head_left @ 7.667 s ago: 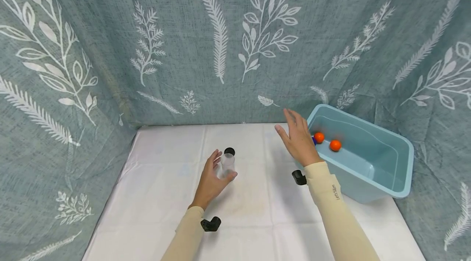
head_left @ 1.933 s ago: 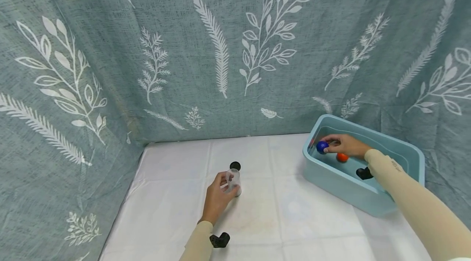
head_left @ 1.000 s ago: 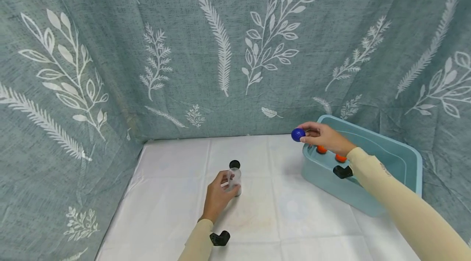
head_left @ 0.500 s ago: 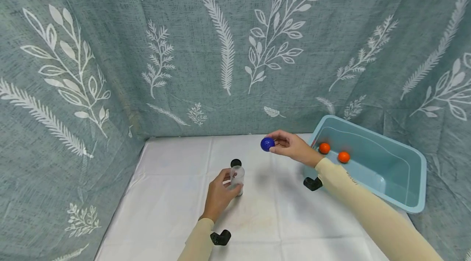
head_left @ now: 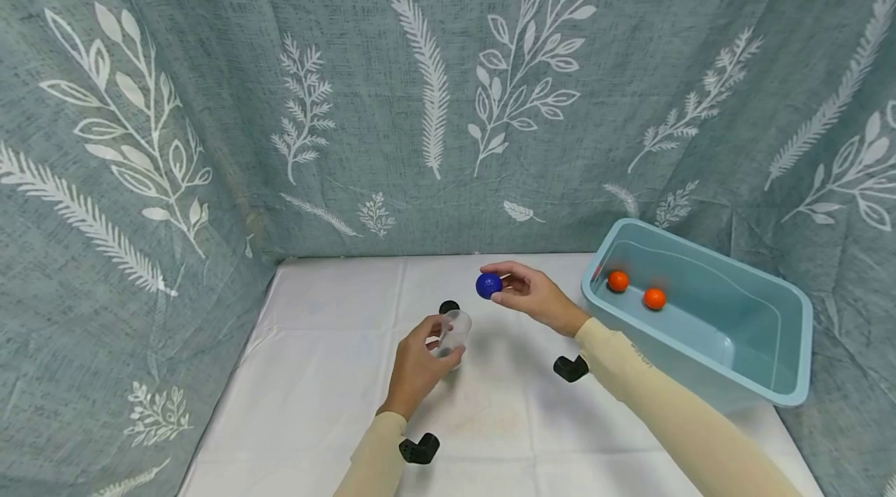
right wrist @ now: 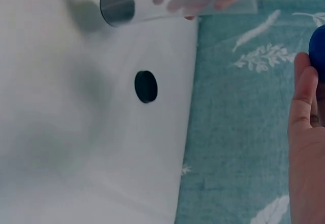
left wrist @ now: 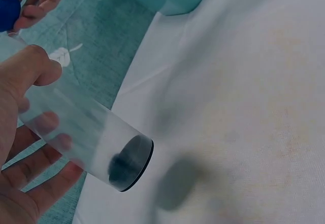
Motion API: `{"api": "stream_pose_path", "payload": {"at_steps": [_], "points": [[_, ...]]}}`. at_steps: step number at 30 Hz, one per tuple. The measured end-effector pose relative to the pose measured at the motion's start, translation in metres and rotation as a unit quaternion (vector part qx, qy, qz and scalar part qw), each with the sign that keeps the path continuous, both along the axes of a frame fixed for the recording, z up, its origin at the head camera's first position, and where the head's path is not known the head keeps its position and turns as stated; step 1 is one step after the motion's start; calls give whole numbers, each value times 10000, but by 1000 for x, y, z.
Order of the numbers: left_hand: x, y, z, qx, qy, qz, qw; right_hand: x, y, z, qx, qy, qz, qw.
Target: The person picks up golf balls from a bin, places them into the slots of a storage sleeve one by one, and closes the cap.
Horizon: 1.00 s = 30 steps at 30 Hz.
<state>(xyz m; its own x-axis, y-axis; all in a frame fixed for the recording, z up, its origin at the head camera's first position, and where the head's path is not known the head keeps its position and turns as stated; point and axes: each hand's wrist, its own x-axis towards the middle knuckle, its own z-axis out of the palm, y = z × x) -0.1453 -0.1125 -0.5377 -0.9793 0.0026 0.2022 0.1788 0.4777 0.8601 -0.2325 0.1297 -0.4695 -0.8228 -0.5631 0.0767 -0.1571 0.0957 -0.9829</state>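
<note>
My left hand [head_left: 416, 365] grips a clear plastic tube [head_left: 456, 330], thumb on one side and fingers round the other. In the left wrist view the tube [left wrist: 96, 127] shows a black base, and its shadow lies apart from it on the cloth. Up and to the right, my right hand [head_left: 535, 299] pinches a blue ball [head_left: 488, 285] between thumb and fingertips, above the table and near the tube's open top. A round black cap [right wrist: 146, 87] lies on the table just behind the tube, partly hidden by it in the head view.
A light blue tub [head_left: 756, 310] stands at the right, holding an orange ball [head_left: 618, 281] and another orange ball [head_left: 654, 299]. White cloth [head_left: 336, 388] covers the table. A leaf-patterned grey-green curtain [head_left: 336, 77] rises behind and along both sides.
My right hand took the blue ball out of the tub and carried it left towards the tube. The left hand closed round the tube and has just raised and tilted it slightly.
</note>
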Motion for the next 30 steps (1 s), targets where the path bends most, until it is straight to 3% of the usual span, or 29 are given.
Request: {"api": "stream_pose_path", "payload": {"at_steps": [18, 30], "points": [[-1, 0, 7, -259, 154, -80, 9995, 18, -31, -19, -260, -75, 328, 9991], [1, -2, 10, -277, 224, -122, 9993, 23, -39, -30, -252, 287, 209, 9991]]}}
